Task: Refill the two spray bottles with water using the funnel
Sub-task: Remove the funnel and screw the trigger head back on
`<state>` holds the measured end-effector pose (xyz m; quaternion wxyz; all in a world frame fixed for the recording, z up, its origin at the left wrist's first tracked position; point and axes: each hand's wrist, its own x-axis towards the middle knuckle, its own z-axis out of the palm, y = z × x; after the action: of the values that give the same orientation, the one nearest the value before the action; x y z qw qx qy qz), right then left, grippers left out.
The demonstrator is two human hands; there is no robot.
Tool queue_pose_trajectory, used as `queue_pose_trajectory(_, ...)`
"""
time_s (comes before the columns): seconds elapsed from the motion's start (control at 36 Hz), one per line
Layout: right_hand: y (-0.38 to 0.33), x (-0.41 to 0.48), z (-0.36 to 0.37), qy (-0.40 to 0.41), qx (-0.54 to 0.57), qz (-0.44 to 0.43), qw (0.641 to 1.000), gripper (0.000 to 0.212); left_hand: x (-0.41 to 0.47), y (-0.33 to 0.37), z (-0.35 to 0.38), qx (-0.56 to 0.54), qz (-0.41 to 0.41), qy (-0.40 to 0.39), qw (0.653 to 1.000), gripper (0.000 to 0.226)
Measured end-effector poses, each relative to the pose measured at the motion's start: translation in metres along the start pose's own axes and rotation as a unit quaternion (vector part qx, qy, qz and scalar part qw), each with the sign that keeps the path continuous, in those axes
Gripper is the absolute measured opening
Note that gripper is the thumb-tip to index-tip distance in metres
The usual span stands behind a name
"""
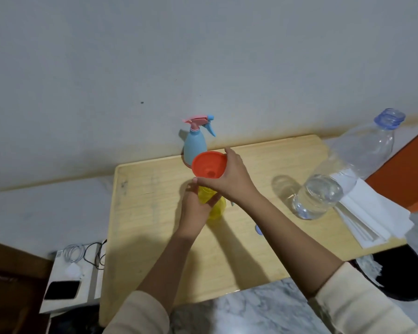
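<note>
An orange funnel (209, 166) sits upright over the neck of a yellow spray bottle (214, 206) in the middle of the wooden table (155, 213). My right hand (229, 179) grips the funnel's rim and cone. My left hand (194, 206) is wrapped around the yellow bottle's upper body, hiding much of it. A blue spray bottle (195, 145) with a pink and blue trigger head stands behind them against the wall. A large clear water bottle (343, 169), uncapped and partly filled, stands at the right.
A stack of white paper (369, 213) lies at the table's right edge, behind the water bottle. A small blue cap (258, 229) peeks out beside my right forearm. A white box with cables and a phone (70, 280) sits left of the table. Marble floor lies below.
</note>
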<state>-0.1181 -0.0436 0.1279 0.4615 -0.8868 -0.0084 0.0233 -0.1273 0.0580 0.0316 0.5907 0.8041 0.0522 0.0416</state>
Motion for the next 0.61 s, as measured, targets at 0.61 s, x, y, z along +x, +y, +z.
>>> queue_pose_trajectory(0.61, 0.0001, 0.0018, -0.002, 0.047, -0.016, -0.017, 0.999, 0.09, 0.0033, -0.0099, -0.0064, -0.001, -0.002, -0.022, 1.0, 0.061)
